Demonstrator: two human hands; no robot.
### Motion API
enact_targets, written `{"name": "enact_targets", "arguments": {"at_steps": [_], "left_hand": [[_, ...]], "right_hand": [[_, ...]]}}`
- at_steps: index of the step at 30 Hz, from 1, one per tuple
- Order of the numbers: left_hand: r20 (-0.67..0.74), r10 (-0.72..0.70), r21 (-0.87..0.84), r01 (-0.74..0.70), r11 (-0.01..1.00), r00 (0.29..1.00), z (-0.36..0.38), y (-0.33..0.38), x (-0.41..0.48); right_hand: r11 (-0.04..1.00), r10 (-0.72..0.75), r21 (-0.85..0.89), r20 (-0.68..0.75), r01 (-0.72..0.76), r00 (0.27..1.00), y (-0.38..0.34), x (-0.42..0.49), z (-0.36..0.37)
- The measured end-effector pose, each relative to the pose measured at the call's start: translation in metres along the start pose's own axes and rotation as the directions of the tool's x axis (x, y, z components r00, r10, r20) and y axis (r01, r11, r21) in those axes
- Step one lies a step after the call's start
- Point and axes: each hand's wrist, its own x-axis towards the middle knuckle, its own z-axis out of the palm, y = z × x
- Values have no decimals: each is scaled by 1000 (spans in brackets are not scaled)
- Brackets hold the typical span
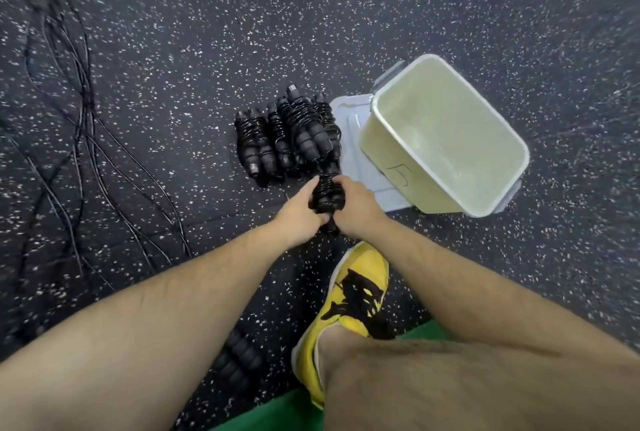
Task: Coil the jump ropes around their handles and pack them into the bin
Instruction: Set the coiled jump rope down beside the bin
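Left hand (301, 212) and right hand (358, 204) are both gripping one coiled jump rope (327, 195), just near of the wound pile (287, 133) and left of the bin (381, 153). Loose ropes (79, 101) are running off the left edge. A dark blurred shape (242, 358) is lying beside the shoe (353, 295).

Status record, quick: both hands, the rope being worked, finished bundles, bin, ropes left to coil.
left hand: grips black coiled jump rope bundle
right hand: grips the same bundle, opposite side
finished pile: several black coiled ropes on the speckled floor, beside the lid
pale plastic bin: open, partly on flat grey lid, no ropes visible inside
loose black ropes: uncoiled on floor, far left
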Motion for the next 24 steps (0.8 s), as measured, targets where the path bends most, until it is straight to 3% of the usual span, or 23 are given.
{"name": "enact_targets", "arguments": {"at_steps": [3, 7, 14, 19, 24], "left_hand": [[-38, 45, 35, -44, 998, 998, -7, 10, -11], [-152, 202, 118, -185, 976, 968, -40, 39, -41], [-378, 464, 184, -426, 886, 801, -136, 90, -123], [-469, 389, 185, -342, 921, 793, -189, 56, -164], [-479, 210, 188, -134, 973, 852, -206, -35, -179]], "right_hand": [[995, 0, -97, 68, 7, 998, -19, -9, -14], [968, -171, -168, 99, 186, 980, -77, -30, -55], [737, -384, -533, 175, 415, 907, -228, -82, -130], [608, -429, -633, 246, 479, 869, -310, -116, -111], [692, -360, -533, 330, 487, 873, -306, -111, -5]]}}
